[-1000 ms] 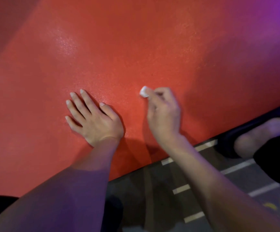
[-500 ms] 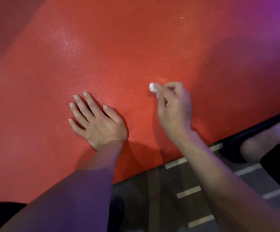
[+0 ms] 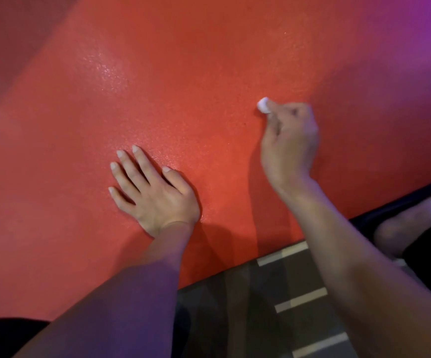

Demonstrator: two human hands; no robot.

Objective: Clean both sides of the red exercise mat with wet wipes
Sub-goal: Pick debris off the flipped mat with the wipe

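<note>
The red mat [image 3: 209,73] looks grainy, faintly glossy.

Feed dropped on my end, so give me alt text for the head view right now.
The right hand pinches a small wadded white wipe against the red exercise mat, while the left hand rests flat on the mat with fingers spread. Striped dark flooring shows past the mat's near edge.

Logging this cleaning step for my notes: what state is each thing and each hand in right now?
Red textured exercise mat: spread flat, glossy sheen in patches.
Small white balled-up wet wipe: pinched, touching the mat.
Left hand: flat on the mat.
Right hand: curled, pinching the wipe.
</note>
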